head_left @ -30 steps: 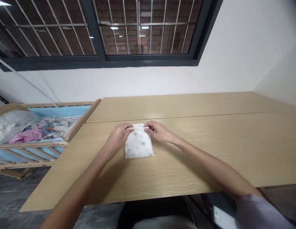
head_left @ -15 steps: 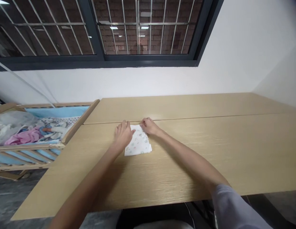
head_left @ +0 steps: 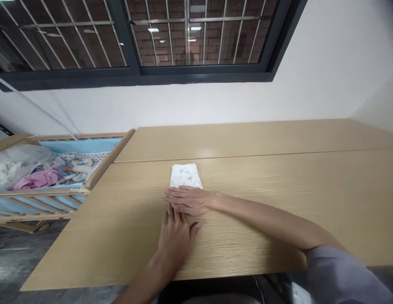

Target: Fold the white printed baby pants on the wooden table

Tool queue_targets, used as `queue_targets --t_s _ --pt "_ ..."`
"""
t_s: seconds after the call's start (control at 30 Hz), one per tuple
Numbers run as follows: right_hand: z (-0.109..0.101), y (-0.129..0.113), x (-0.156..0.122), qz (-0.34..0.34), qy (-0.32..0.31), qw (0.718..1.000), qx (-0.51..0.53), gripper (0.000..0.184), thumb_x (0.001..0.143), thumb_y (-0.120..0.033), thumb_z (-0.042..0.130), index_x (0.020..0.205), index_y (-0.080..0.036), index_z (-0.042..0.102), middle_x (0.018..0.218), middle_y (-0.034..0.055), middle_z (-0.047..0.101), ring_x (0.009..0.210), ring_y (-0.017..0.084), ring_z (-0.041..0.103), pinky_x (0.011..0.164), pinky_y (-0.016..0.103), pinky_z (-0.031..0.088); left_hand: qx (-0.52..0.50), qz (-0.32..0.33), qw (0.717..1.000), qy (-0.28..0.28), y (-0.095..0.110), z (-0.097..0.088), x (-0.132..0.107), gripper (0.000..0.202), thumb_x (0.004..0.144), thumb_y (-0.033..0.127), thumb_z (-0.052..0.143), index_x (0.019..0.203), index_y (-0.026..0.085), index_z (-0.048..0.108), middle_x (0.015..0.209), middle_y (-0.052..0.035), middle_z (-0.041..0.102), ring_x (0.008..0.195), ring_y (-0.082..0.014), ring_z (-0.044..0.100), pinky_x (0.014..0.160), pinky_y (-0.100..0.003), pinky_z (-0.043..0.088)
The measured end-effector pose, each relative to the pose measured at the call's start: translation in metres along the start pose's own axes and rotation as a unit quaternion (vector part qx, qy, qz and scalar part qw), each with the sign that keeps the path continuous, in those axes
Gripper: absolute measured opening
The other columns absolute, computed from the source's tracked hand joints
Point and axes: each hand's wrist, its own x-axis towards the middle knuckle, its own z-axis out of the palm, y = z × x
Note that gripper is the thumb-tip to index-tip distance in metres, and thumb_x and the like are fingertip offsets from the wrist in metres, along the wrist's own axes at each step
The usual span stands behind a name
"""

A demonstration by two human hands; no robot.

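Observation:
A small folded white cloth point(head_left: 185, 175) with a faint printed pattern lies flat on the wooden table point(head_left: 262, 202). Across its near part rests my right hand point(head_left: 191, 199), palm down with fingers stretched to the left. My left hand point(head_left: 176, 236) lies just below, fingers extended forward, their tips meeting the right hand at the cloth's near edge. Both hands are open and grip nothing. The near edge of the cloth is hidden under them.
To the left stands a wooden crib point(head_left: 41, 193) with blue lining, holding a pink cloth point(head_left: 39, 177), other fabrics and a translucent plastic bag point(head_left: 22, 162). A seam runs across the table. Behind it are a white wall and a barred window point(head_left: 196, 76).
Both hands have come off the cloth's far corners and moved toward me. The right hand now lies flat across its near part, with the left hand below. The view has shifted slightly.

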Motion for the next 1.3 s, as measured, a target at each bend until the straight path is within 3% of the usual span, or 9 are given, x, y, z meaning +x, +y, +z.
queue_targets --t_s 0.17,0.37,0.5,0.67,0.77,0.87,0.97,1.13,1.3 --pt "-0.003 0.041 0.011 0.048 0.008 0.998 -0.035 0.065 0.106 -0.053 0.026 0.161 -0.018 0.022 0.167 0.0082 0.015 0.156 0.023 0.011 0.127 0.045 0.009 -0.006 -0.008 1.000 0.003 -0.005 0.003 -0.002 0.071 0.099 0.050 0.043 0.139 -0.008 0.049 0.146 -0.0352 0.047 0.134 -0.0462 0.050 0.102 -0.053 0.050" --pt "-0.026 0.098 0.026 0.109 0.041 0.991 -0.063 0.067 0.104 -0.056 0.024 0.162 -0.022 0.018 0.168 0.0043 0.012 0.156 0.023 0.008 0.127 0.045 0.006 -0.023 -0.001 1.000 -0.006 -0.008 0.001 -0.002 0.067 0.100 0.048 0.042 0.140 -0.006 0.048 0.148 -0.0354 0.043 0.136 -0.0448 0.048 0.104 -0.054 0.049" --pt "-0.032 0.111 0.029 0.123 0.033 0.989 -0.081 0.068 0.105 -0.054 0.019 0.162 -0.018 0.016 0.168 0.0068 0.011 0.156 0.022 0.006 0.127 0.043 0.004 -0.040 0.008 0.999 -0.031 -0.011 -0.006 -0.001 0.061 0.102 0.043 0.041 0.140 -0.005 0.048 0.148 -0.0339 0.044 0.139 -0.0425 0.046 0.106 -0.054 0.048" --pt "-0.046 0.084 0.011 0.118 0.093 0.986 -0.067 0.071 0.104 -0.058 0.023 0.162 -0.017 0.019 0.169 0.0108 0.012 0.156 0.027 0.009 0.126 0.048 0.011 -0.096 0.043 0.993 -0.052 -0.030 -0.025 0.007 0.040 0.103 0.031 0.039 0.129 0.010 0.060 0.140 -0.0201 0.060 0.136 -0.0320 0.052 0.108 -0.048 0.047" --pt "-0.060 0.052 -0.013 0.123 0.138 0.980 -0.068 0.063 0.101 -0.057 0.038 0.152 -0.019 0.041 0.159 0.0162 0.036 0.145 0.034 0.034 0.117 0.054 0.029 -0.124 0.054 0.990 -0.046 -0.053 -0.029 0.016 0.031 0.102 0.028 0.041 0.117 0.017 0.067 0.123 -0.0120 0.071 0.120 -0.0288 0.062 0.102 -0.045 0.049" --pt "-0.063 0.020 -0.042 0.120 0.098 0.986 -0.064 0.052 0.096 -0.054 0.054 0.130 -0.016 0.063 0.125 0.0167 0.063 0.115 0.032 0.059 0.100 0.048 0.046 -0.121 0.081 0.989 -0.034 -0.077 -0.026 0.030 0.024 0.099 0.026 0.048 0.110 0.020 0.069 0.111 -0.0093 0.074 0.105 -0.0282 0.064 0.095 -0.044 0.049" --pt "-0.047 0.001 -0.067 0.120 0.063 0.989 -0.066 0.044 0.092 -0.050 0.061 0.121 -0.018 0.067 0.112 0.0133 0.067 0.102 0.030 0.063 0.090 0.044 0.051 -0.106 0.139 0.984 -0.034 -0.091 -0.019 0.043 0.020 0.094 0.017 0.052 0.102 0.022 0.070 0.103 -0.0067 0.074 0.101 -0.0265 0.064 0.095 -0.043 0.047" --pt "-0.011 -0.013 -0.089 0.137 0.128 0.973 -0.135 0.032 0.103 -0.024 0.040 0.119 -0.016 0.067 0.122 0.0155 0.066 0.111 0.028 0.061 0.099 0.048 0.044 -0.073 0.183 0.980 -0.013 -0.088 -0.017 0.047 0.025 0.096 0.013 0.045 0.083 0.020 0.065 0.088 -0.0067 0.070 0.089 -0.0243 0.065 0.089 -0.042 0.048" --pt "-0.016 -0.037 -0.096 0.178 0.151 0.969 -0.075 0.026 0.095 -0.018 0.046 0.110 -0.016 0.068 0.108 0.0125 0.068 0.104 0.027 0.061 0.097 0.047 0.045 -0.132 0.132 0.982 -0.042 -0.073 -0.039 0.037 0.024 0.098 0.023 0.040 0.083 0.020 0.058 0.086 -0.0052 0.068 0.086 -0.0227 0.063 0.089 -0.040 0.047"
